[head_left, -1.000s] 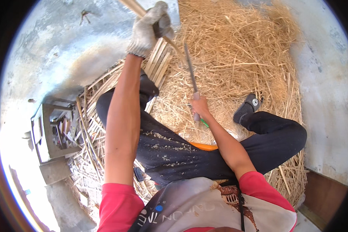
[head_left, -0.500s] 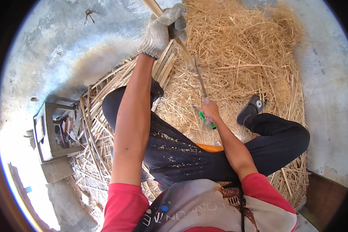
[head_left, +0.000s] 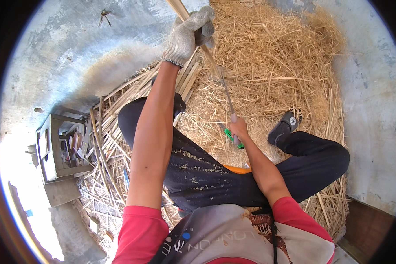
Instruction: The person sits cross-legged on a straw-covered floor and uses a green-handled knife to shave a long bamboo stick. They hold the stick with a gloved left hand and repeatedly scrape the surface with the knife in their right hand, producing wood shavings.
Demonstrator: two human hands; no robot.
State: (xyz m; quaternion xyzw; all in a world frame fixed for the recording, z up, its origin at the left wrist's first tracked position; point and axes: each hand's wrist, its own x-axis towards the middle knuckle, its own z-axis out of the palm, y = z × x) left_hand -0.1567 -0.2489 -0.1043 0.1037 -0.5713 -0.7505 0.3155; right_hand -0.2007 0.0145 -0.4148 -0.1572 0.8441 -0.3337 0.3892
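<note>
My left hand (head_left: pixel 185 40), in a grey knitted glove, is wrapped round a long pale strip (head_left: pixel 177 8) that looks like split bamboo. The strip slants down past the fist toward the floor. My bare right hand (head_left: pixel 239 128) is closed on the pale handle of a long, narrow-bladed knife (head_left: pixel 227 91), between my spread legs. Its blade points up and left, and its far end meets the lower part of the strip. A green-handled tool (head_left: pixel 228 132) shows beside the right fingers; whether they hold it too, I cannot tell.
Fine shavings (head_left: pixel 273 48) are heaped ahead and right. Split strips (head_left: pixel 187 79) lie in a stack along the left wall (head_left: pixel 75 53). A wooden frame stool (head_left: pixel 59 147) stands at the left. Something orange (head_left: pixel 237 169) shows under my legs. Another wall (head_left: pixel 369 110) rises at the right.
Both hands have shifted very slightly, the left one a little right and down, the right one a little down. Each keeps its hold.
</note>
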